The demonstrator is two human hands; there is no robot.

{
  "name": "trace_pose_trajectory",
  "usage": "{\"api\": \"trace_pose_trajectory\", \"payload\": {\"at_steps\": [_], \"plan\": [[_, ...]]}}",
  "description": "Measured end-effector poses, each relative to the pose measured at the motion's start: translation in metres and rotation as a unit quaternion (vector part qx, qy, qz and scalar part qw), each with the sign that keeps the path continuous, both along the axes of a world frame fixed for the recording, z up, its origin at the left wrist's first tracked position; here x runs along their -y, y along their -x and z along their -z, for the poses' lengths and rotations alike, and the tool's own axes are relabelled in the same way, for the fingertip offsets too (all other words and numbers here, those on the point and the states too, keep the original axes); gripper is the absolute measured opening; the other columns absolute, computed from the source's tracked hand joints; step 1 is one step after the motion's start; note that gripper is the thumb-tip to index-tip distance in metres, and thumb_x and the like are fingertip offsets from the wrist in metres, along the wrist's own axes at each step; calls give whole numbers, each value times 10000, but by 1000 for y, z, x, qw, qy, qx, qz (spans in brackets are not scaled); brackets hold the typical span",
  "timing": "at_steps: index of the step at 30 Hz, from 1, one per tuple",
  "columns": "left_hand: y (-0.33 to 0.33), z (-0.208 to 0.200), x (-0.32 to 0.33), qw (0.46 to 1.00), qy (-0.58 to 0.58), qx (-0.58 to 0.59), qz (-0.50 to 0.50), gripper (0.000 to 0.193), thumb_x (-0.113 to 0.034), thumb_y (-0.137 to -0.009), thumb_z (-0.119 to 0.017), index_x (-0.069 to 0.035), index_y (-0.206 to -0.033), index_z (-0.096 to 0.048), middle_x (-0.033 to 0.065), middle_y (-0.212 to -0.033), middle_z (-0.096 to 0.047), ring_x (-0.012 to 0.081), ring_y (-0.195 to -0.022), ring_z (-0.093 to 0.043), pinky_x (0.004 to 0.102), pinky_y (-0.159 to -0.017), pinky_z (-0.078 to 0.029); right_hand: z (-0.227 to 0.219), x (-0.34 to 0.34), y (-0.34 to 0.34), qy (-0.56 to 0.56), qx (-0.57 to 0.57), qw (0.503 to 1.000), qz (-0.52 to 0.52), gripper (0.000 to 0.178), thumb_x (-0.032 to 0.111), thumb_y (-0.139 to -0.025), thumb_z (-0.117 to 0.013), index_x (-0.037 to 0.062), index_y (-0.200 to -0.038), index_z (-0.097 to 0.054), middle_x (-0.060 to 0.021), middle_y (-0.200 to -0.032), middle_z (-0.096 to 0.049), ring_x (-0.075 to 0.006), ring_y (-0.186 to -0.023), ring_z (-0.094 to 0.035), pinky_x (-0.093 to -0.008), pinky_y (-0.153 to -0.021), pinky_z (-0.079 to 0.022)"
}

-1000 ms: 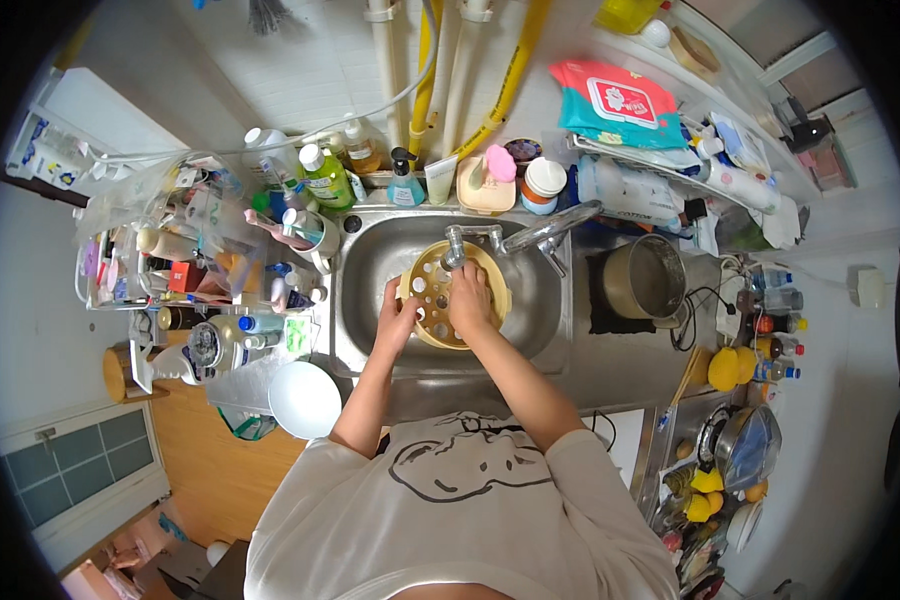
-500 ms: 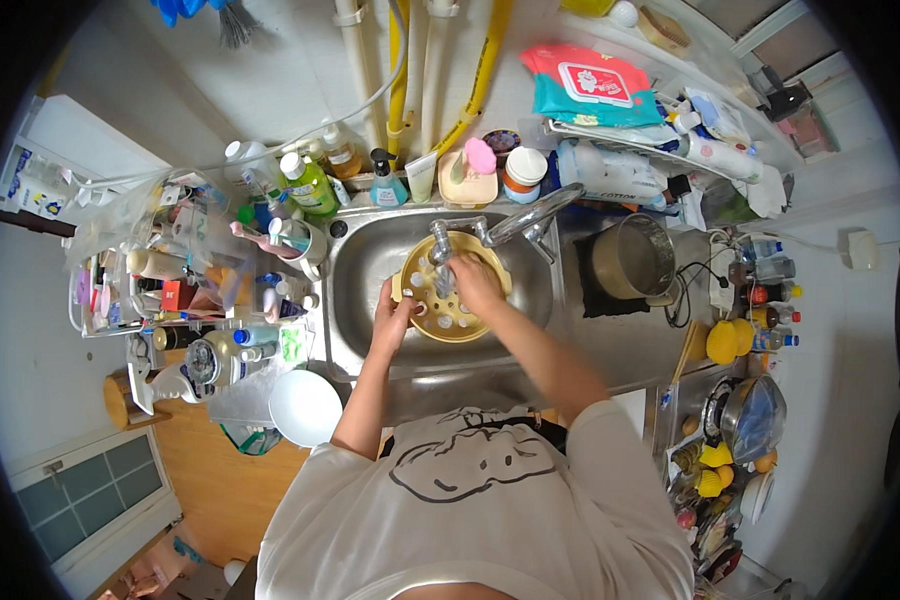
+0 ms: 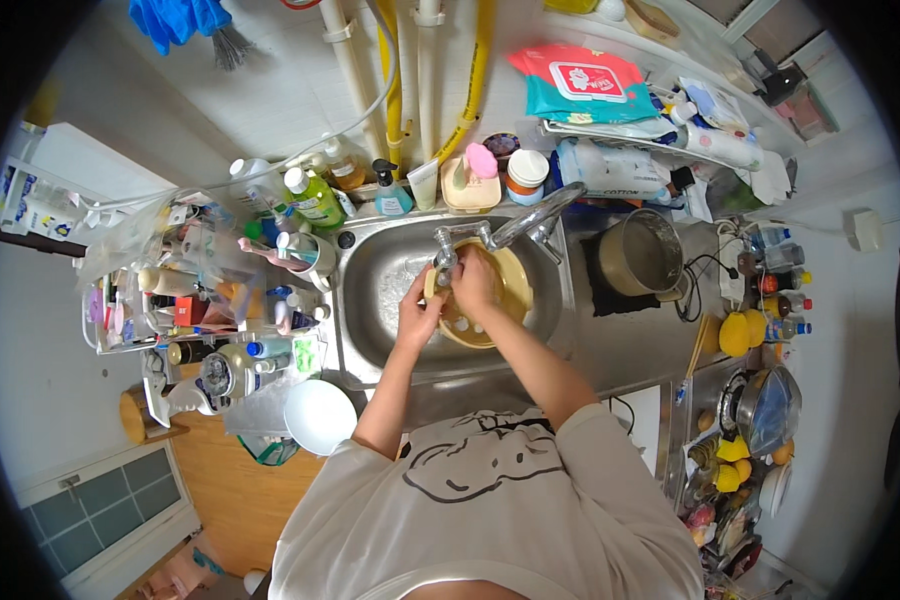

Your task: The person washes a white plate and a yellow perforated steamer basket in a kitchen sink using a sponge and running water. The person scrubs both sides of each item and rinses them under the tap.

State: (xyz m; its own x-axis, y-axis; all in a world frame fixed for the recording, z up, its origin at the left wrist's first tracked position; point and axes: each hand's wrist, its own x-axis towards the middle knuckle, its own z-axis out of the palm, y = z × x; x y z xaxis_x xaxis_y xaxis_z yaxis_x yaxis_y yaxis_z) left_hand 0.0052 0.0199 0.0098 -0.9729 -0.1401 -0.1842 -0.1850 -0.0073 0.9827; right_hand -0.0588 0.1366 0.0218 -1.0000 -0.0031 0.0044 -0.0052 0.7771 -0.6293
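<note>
A round, pale yellow strainer basket (image 3: 515, 290) with holes in its bottom tilts in the steel sink, under the tap's spout (image 3: 444, 246). My left hand (image 3: 420, 312) is closed around its left rim. Inside the basket, just beneath the spout, is my right hand (image 3: 475, 284), its fingers curled toward the near-left wall. Whatever those fingers hold, if anything, is hidden behind the hand. Water splashes on the sink floor (image 3: 385, 290) left of the basket.
Bottles, a soap dish (image 3: 471, 190) and a white tub (image 3: 526, 172) line the sink's back edge. A pot (image 3: 638, 252) stands on the right counter. A cluttered rack (image 3: 190, 300) and a white bowl (image 3: 320, 417) are at the left.
The basket has shifted slightly right and tilted. My right hand has settled deeper into it, closer to my left hand, which has moved a little right and up along the rim.
</note>
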Motion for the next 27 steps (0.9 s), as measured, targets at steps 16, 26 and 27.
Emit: {"api": "trace_pose_trajectory", "payload": {"at_steps": [16, 26, 27], "plan": [[6, -26, 11, 999, -13, 19, 33, 309, -98, -837, -484, -6, -1131, -512, 48, -930, -585, 131, -773, -582, 248, -622, -481, -28, 18, -18, 224, 122, 967, -18, 124, -21, -733, -492, 10, -850, -522, -131, -760, -562, -258, -718, -543, -354, -637, -421], [5, -26, 28, 991, -110, 39, 67, 459, -60, -828, -479, -65, -1282, -420, 69, -1024, -530, 153, -841, -559, 310, -693, -534, 7, -30, -5, -114, -202, 966, -116, 88, 63, -726, -555, 29, -806, -563, -108, -739, -598, -285, -750, -591, -396, -652, -461], [4, -31, 21, 992, -90, 46, 69, 458, -67, -831, -482, -64, -1284, -416, 64, -1013, -534, 153, -847, -559, 310, -685, -533, -1, -10, -6, -18, -196, 980, -35, 81, 60, -727, -549, 12, -790, -568, -118, -737, -599, -293, -756, -590, -390, -653, -464]]}}
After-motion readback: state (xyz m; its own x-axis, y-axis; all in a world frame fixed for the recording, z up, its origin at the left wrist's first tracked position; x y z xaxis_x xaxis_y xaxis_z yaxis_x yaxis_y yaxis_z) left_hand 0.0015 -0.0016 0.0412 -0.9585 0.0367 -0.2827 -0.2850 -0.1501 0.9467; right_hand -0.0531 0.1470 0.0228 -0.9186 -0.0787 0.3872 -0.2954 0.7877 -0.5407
